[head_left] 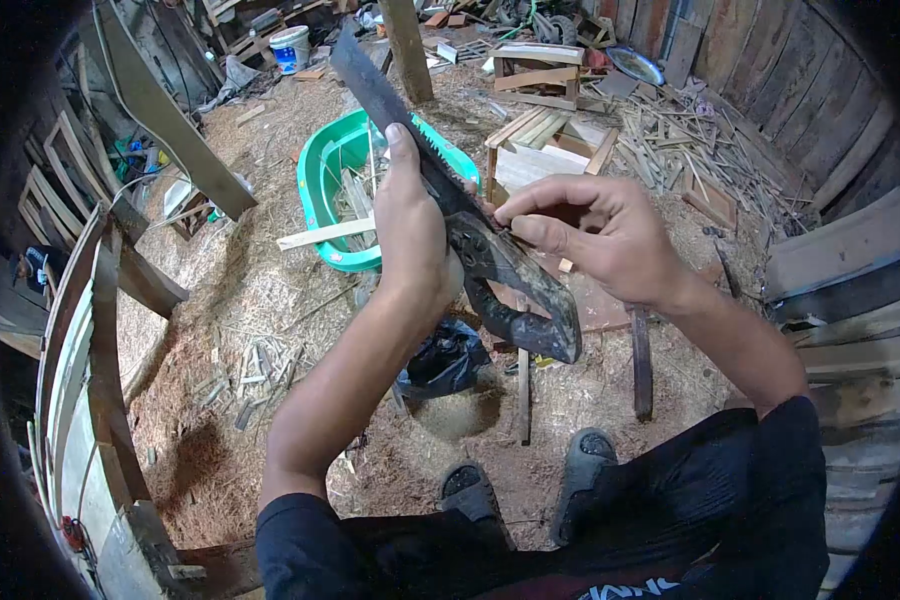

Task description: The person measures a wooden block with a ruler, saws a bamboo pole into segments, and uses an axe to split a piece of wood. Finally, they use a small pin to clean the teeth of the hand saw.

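Observation:
A hand saw (440, 185) with a dark blade and a worn black handle is held up in front of me, its blade pointing to the upper left. My left hand (410, 215) is wrapped round the blade near the handle, the thumb lying along it. Beside the blade's toothed edge, close to the handle, my right hand (595, 230) is pinched, thumb and index finger near each other. What lies between those fingertips is too small to make out. The saw's handle hangs free below my right hand.
Behind the saw a green tub (320, 180) holds wood strips. A wooden box frame (545, 150) and a heap of sticks (690, 150) lie beyond. A black bag (445, 360) rests on the sawdust-covered floor near my feet. A post (406, 50) rises at the back.

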{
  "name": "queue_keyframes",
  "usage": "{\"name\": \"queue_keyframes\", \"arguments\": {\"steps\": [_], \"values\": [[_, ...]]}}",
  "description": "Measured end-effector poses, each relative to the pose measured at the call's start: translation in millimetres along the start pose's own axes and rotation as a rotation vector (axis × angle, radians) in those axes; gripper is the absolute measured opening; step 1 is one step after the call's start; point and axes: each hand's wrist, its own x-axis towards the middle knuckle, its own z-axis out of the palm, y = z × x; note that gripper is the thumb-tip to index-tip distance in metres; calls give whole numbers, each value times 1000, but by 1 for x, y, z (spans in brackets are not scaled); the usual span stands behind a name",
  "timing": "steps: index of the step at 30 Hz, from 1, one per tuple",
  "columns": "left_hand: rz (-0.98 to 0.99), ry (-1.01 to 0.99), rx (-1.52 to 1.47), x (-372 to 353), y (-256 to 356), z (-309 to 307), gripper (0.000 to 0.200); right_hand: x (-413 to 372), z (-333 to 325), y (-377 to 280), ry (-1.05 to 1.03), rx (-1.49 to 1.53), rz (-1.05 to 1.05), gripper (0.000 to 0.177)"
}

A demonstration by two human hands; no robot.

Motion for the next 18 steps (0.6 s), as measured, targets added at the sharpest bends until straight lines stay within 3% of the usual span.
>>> {"name": "queue_keyframes", "arguments": {"steps": [2, 8, 11, 18], "values": [[7, 19, 32, 0, 0, 0, 49, 0, 0, 2, -1, 97, 125, 19], [25, -7, 30, -2, -3, 2, 47, 2, -1, 15, -15, 239, 228, 20], [54, -4, 22, -3, -4, 2, 45, 0, 1, 16, -29, 489, 355, 22], [95, -29, 68, -3, -10, -1, 44, -2, 1, 20, -38, 580, 410, 22]]}}
